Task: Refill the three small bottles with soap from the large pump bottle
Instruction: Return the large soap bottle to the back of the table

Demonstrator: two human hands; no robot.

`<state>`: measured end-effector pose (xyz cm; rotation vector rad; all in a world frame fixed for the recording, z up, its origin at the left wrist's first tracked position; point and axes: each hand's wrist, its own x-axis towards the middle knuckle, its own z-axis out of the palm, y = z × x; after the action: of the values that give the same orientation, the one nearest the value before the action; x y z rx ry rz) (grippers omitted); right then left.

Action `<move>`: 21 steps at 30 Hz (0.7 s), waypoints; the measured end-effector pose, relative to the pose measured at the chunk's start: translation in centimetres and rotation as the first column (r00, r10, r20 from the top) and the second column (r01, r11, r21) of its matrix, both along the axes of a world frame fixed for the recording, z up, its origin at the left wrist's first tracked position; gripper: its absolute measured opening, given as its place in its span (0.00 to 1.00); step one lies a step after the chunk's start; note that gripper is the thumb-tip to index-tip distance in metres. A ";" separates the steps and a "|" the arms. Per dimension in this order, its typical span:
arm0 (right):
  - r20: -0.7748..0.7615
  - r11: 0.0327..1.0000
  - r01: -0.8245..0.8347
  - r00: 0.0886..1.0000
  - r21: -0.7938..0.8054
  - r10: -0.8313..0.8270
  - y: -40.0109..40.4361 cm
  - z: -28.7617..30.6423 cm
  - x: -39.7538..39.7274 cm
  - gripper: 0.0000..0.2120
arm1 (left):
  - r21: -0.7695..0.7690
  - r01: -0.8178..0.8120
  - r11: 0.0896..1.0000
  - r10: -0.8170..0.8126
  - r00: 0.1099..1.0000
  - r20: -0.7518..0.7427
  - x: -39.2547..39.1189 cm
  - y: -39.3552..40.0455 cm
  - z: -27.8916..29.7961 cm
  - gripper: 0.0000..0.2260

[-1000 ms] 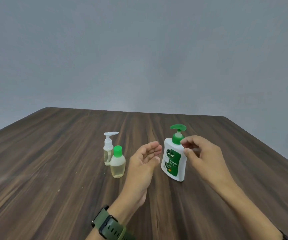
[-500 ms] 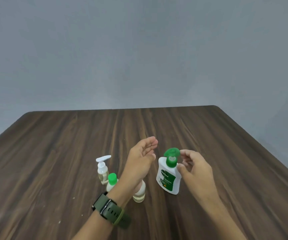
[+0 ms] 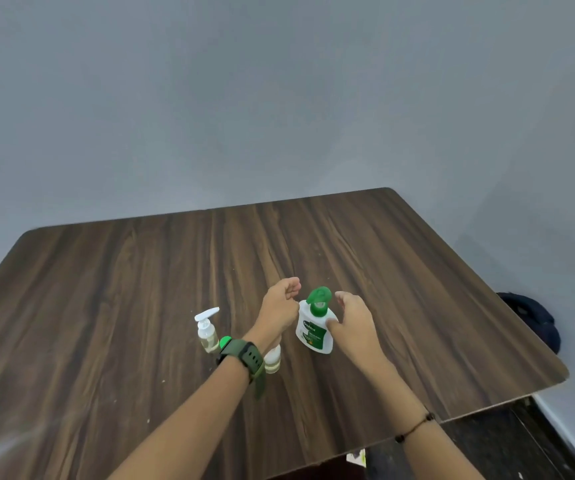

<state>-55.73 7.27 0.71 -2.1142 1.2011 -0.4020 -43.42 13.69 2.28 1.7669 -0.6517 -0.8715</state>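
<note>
The large pump bottle (image 3: 312, 336), white with a green label and green pump head, stands upright near the middle of the wooden table (image 3: 106, 306). My right hand (image 3: 353, 322) holds it at the right shoulder, thumb on the front and fingers behind the pump. My left hand (image 3: 279, 304) hovers just left of the bottle, fingers loosely curled, holding nothing. A small clear bottle with a white pump (image 3: 206, 332) stands to the left. My left wrist hides most of a green-capped small bottle (image 3: 225, 342) and part of a third small bottle (image 3: 273, 361).
The table's right edge (image 3: 507, 323) runs close to the pump bottle's side. A dark bag (image 3: 535, 320) lies on the floor beyond it. A grey wall stands behind the table. A green watch (image 3: 244, 356) sits on my left wrist.
The view has risen and now looks down more steeply. My left fingers have curled in. My right thumb has dropped from the pump collar to the bottle's shoulder.
</note>
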 end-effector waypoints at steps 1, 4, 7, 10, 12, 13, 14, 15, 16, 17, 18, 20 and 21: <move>-0.032 1.000 -0.001 0.999 0.000 0.001 0.0 -0.2 0.2 0.25 | 0.033 0.016 0.999 -0.016 1.000 0.002 -0.1 0.0 -0.3 0.24; -0.097 1.000 0.001 0.995 0.005 0.000 0.0 -1.0 0.6 0.23 | 0.113 0.057 0.992 -0.058 0.998 0.009 -0.3 0.0 -0.9 0.22; -0.131 1.000 -0.006 0.991 -0.018 0.003 -0.1 -1.6 0.7 0.17 | 0.162 0.088 0.983 -0.100 0.993 0.063 -0.1 -0.4 -1.8 0.21; -0.160 0.999 -0.029 0.987 -0.017 0.026 -0.1 -2.0 0.9 0.17 | 0.195 0.100 0.976 -0.126 0.984 0.126 -0.1 -0.8 -2.3 0.16; -0.156 1.000 -0.028 0.987 -0.012 0.025 0.0 -2.4 1.0 0.17 | 0.193 0.108 0.975 -0.141 0.975 0.169 -0.5 -0.8 -1.9 0.13; -0.145 1.000 -0.017 0.989 -0.011 0.015 0.1 -2.5 1.1 0.16 | 0.191 0.114 0.975 -0.152 0.969 0.193 -0.6 -0.8 -1.8 0.13; -0.131 1.000 0.000 0.991 -0.006 0.000 0.1 -2.6 1.1 0.14 | 0.190 0.120 0.974 -0.161 0.963 0.217 -0.8 -0.8 -1.7 0.13; -0.115 1.000 0.016 0.993 -0.004 -0.017 0.0 -2.6 1.1 0.12 | 0.187 0.124 0.975 -0.169 0.954 0.249 -0.9 -0.8 -1.8 0.13; -0.101 1.000 0.029 0.994 -0.002 -0.029 -0.1 -2.5 1.1 0.10 | 0.184 0.122 0.975 -0.170 0.946 0.275 -0.9 -0.7 -1.8 0.14; -0.094 1.000 0.028 0.995 -0.007 -0.029 -0.2 -2.2 1.0 0.08 | 0.179 0.112 0.978 -0.162 0.941 0.296 -0.9 -0.7 -1.9 0.14; -0.092 1.000 0.016 0.996 -0.014 -0.018 -0.4 -1.8 1.0 0.07 | 0.172 0.100 0.980 -0.149 0.941 0.303 -0.8 -0.7 -1.7 0.14; -0.079 0.999 -0.016 0.997 -0.041 0.012 -0.8 -0.6 1.1 0.09 | 0.132 0.083 0.988 -0.122 0.939 0.320 -0.4 -0.7 -1.1 0.13; -0.065 0.998 -0.027 0.998 -0.057 0.023 -1.0 0.2 1.2 0.10 | 0.106 0.080 0.991 -0.111 0.935 0.337 -0.1 -0.8 -0.6 0.13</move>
<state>-54.52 6.22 0.95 -2.2047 1.2118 -0.3642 -43.51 12.91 1.66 2.0054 -0.9432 -0.6700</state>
